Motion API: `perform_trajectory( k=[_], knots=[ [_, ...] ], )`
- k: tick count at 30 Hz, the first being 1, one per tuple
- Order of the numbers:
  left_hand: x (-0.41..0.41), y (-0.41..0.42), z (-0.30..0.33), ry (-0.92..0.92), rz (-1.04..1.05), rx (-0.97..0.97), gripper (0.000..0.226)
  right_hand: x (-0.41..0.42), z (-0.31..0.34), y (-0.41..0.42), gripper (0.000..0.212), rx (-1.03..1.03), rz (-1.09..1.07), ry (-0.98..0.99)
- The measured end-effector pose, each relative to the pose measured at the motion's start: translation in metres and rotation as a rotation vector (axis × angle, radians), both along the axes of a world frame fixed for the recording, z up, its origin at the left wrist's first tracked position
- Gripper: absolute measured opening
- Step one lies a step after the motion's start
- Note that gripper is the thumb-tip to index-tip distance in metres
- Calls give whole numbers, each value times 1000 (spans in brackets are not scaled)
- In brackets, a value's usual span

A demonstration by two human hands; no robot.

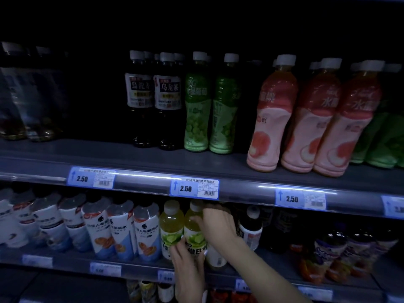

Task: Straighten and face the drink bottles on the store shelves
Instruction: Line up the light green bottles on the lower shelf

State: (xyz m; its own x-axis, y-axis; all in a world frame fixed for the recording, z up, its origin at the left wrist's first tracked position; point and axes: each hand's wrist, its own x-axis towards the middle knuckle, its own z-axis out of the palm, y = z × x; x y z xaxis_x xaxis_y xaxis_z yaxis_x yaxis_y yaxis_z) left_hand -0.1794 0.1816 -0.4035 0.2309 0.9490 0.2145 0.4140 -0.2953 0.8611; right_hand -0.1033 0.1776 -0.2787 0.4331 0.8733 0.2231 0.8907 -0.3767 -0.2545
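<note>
Two yellow-green lime drink bottles stand side by side on the lower shelf. My left hand (pixel 188 261) grips the base of the right-hand lime bottle (pixel 193 228) from below. My right hand (pixel 218 221) wraps around the upper body of the same bottle from the right. The other lime bottle (pixel 171 226) stands just left of it, touching. On the upper shelf stand dark oolong tea bottles (pixel 168 101), green grape drink bottles (pixel 196 106) and pink peach drink bottles (pixel 273 114).
White bottles with orange fruit labels (pixel 122 232) fill the lower shelf to the left. A dark bottle with a white label (pixel 250 228) stands right of my hands. Price tags reading 2.50 (pixel 194 188) line the upper shelf edge (pixel 142 178). The scene is dim.
</note>
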Motion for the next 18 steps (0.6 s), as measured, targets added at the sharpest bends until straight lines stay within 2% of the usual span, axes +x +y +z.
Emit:
perform_trajectory(
  k=[3, 8, 13, 18],
  knots=[
    [1, 1, 2, -15, 10, -32, 60, 4, 6, 6, 23, -77, -7, 61],
    [2, 6, 4, 17, 27, -44, 58, 11, 12, 2, 27, -55, 17, 159],
    [1, 13, 2, -25, 62, -142, 51, 9, 5, -3, 26, -48, 63, 182],
    [1, 15, -5, -20, 33, -122, 52, 12, -1, -4, 28, -42, 56, 190]
  ],
)
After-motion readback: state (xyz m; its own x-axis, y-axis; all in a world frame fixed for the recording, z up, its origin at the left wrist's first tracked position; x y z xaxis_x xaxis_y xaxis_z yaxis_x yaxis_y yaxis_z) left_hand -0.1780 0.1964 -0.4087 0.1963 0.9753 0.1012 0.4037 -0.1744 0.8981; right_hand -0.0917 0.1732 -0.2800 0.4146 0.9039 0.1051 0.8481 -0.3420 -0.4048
